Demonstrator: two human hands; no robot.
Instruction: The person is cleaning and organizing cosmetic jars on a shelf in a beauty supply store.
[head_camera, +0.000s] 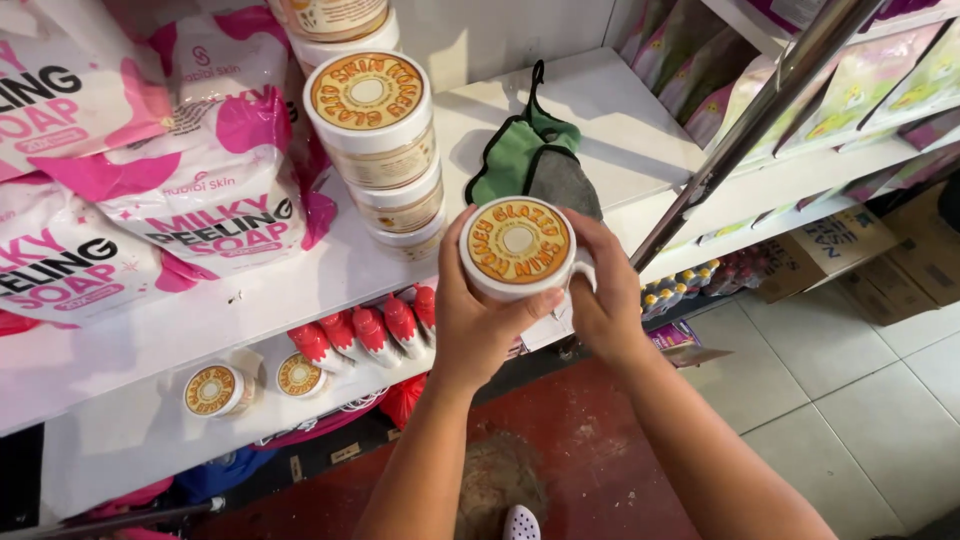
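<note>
I hold a round white jar (517, 245) with an orange and cream lid in front of a white shelf (620, 130). My left hand (475, 320) wraps its left side and underside. My right hand (605, 300) grips its right side from below. A stack of matching jars (372, 110) stands on the shelf just behind and left of the held jar.
Pink and white soap pouches (210, 190) lie at the shelf's left. A green and grey cloth (535, 160) rests behind the held jar. A lower shelf carries two more jars (212, 390) and red-capped bottles (370, 330). A metal pole (760, 120) and cardboard boxes (830, 245) are at right.
</note>
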